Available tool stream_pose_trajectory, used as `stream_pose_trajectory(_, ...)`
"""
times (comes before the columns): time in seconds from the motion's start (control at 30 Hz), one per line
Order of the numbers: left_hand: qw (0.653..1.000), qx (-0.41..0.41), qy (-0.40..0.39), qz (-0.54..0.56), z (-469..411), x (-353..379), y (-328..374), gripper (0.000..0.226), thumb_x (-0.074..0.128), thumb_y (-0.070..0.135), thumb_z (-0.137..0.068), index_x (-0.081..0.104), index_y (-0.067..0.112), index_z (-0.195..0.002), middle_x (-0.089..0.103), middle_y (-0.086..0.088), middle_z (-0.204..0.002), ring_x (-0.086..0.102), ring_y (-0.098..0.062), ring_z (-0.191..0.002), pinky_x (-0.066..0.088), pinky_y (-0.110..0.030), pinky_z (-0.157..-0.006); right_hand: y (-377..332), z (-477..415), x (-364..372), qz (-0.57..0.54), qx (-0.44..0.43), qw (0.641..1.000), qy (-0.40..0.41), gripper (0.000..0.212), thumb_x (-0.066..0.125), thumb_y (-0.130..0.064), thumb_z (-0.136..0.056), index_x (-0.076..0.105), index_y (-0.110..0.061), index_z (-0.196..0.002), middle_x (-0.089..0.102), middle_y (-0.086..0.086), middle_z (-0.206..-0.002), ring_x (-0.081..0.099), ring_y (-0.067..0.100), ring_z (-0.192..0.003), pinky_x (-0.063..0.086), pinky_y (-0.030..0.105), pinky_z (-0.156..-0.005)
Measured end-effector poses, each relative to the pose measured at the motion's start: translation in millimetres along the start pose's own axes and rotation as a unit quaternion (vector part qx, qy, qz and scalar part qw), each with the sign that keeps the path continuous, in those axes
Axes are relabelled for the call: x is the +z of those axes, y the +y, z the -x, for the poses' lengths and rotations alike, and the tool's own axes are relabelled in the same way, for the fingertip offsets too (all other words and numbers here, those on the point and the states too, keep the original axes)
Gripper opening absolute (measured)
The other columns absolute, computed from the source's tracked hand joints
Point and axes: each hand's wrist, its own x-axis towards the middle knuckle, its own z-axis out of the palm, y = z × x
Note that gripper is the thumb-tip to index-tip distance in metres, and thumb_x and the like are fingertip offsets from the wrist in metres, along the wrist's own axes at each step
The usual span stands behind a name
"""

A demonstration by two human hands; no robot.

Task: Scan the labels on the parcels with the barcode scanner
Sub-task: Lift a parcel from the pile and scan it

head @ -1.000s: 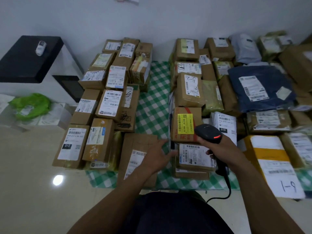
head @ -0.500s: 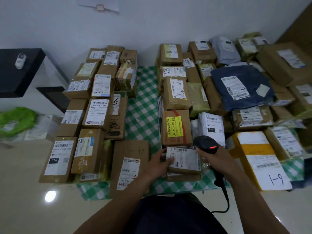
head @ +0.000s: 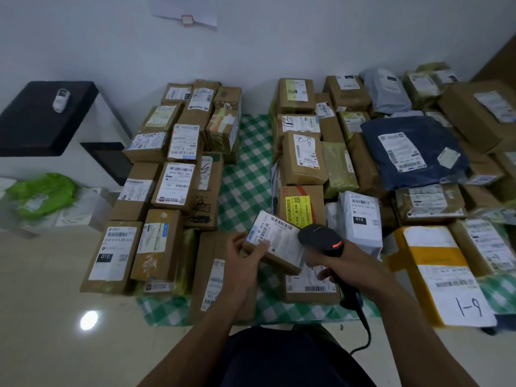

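My left hand point(head: 245, 256) grips a small cardboard parcel point(head: 275, 241) with a white barcode label, lifted and tilted above the pile. My right hand point(head: 339, 263) holds the black barcode scanner point(head: 321, 237) by its handle; its red light glows and its head sits right beside the lifted parcel's label. Under them lies another labelled box point(head: 310, 286). Behind stands a box with a yellow label point(head: 297, 209).
Many labelled parcels lie in two groups on a green checked cloth point(head: 245, 177) on the floor: brown boxes point(head: 176, 182) at left, boxes and a dark blue bag point(head: 410, 152) at right. A yellow-banded envelope point(head: 438, 272) lies at right. The scanner cable point(head: 365, 328) trails toward me.
My left hand has lifted the small parcel off the stack and tilted it toward the scanner. A second labelled box shows beneath. The view has shifted slightly.
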Motion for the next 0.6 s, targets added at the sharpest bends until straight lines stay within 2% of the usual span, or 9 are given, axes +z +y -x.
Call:
stream_pose_trajectory(0.1, 0.998, 0.051, 0.03, 0.002, -6.4, -3.7, 15.7, 0.044, 0.073, 0.023, -0.094, 0.052, 0.025, -0.133, 0.069, 0.001, -0.122, 0.073, -0.015, -0.102, 0.063, -0.037, -0.082, -10.1, 2.5, 7.0, 0.005, -0.029, 1.0, 0.005, 0.037, 0.082, -0.046, -0.082, 0.068, -0.037, -0.115, 0.08, -0.002, -0.099, 0.074, 0.017, -0.072, 0.053, 0.034, -0.068)
stream_pose_trajectory(0.2, 0.995, 0.092, 0.033, -0.017, -16.8, -14.4, 29.0, 0.045, 0.074, 0.033, -0.094, 0.058, 0.033, -0.136, 0.072, 0.005, -0.123, 0.074, -0.013, -0.104, 0.064, -0.043, -0.085, -19.9, 4.2, 5.8, 0.016, -0.064, 0.997, 0.026, 0.029, 0.079, -0.04, -0.088, 0.068, -0.039, -0.115, 0.079, -0.004, -0.095, 0.073, 0.012, -0.069, 0.055, 0.032, -0.068)
stream_pose_trajectory(0.3, 0.99, 0.126, 0.038, -0.046, -28.1, -20.8, 40.9, 0.053, 0.083, 0.04, -0.085, 0.062, 0.038, -0.133, 0.071, 0.006, -0.126, 0.073, -0.009, -0.105, 0.064, -0.038, -0.083, -33.7, 7.4, 4.3, 0.027, -0.096, 0.995, 0.028, 0.03, 0.074, -0.031, -0.095, 0.066, -0.033, -0.123, 0.076, -0.016, -0.079, 0.069, 0.004, -0.063, 0.051, 0.017, -0.059)
stream_pose_trajectory(0.4, 0.98, 0.169, 0.031, -0.105, -36.1, -23.8, 54.4, 0.062, 0.092, 0.043, -0.073, 0.063, 0.047, -0.127, 0.068, 0.013, -0.125, 0.069, -0.005, -0.108, 0.063, -0.027, -0.079, -50.0, 11.4, 4.8, 0.05, -0.118, 0.992, 0.014, 0.034, 0.073, -0.03, -0.096, 0.064, -0.031, -0.129, 0.073, -0.021, -0.073, 0.068, 0.001, -0.063, 0.05, 0.015, -0.058)
stream_pose_trajectory(0.43, 0.975, 0.181, 0.033, -0.121, -39.4, -24.9, 58.6, 0.068, 0.094, 0.044, -0.069, 0.063, 0.046, -0.129, 0.067, 0.013, -0.127, 0.067, -0.005, -0.11, 0.062, -0.026, -0.08, -56.0, 12.9, 5.7, 0.054, -0.123, 0.991, 0.011, 0.036, 0.073, -0.03, -0.096, 0.063, -0.032, -0.13, 0.073, -0.019, -0.072, 0.068, 0.002, -0.063, 0.051, 0.017, -0.059)
stream_pose_trajectory(0.53, 0.969, 0.197, 0.05, -0.139, -49.5, -27.9, 71.6, 0.086, 0.099, 0.038, -0.062, 0.06, 0.036, -0.139, 0.066, 0.004, -0.135, 0.067, -0.009, -0.114, 0.063, -0.036, -0.087, -70.6, 15.6, 9.1, 0.055, -0.138, 0.989, 0.0, 0.036, 0.075, -0.029, -0.095, 0.063, -0.034, -0.129, 0.074, -0.013, -0.081, 0.068, 0.003, -0.061, 0.05, 0.015, -0.057)
stream_pose_trajectory(0.6, 0.962, 0.218, 0.051, -0.156, -55.4, -29.3, 80.2, 0.087, 0.099, 0.033, -0.063, 0.061, 0.033, -0.141, 0.065, 0.002, -0.136, 0.066, -0.01, -0.115, 0.062, -0.036, -0.09, -78.4, 17.6, 12.5, 0.072, -0.15, 0.986, -0.006, 0.033, 0.075, -0.033, -0.095, 0.063, -0.042, -0.124, 0.075, -0.014, -0.08, 0.067, 0.005, -0.064, 0.051, 0.017, -0.058)
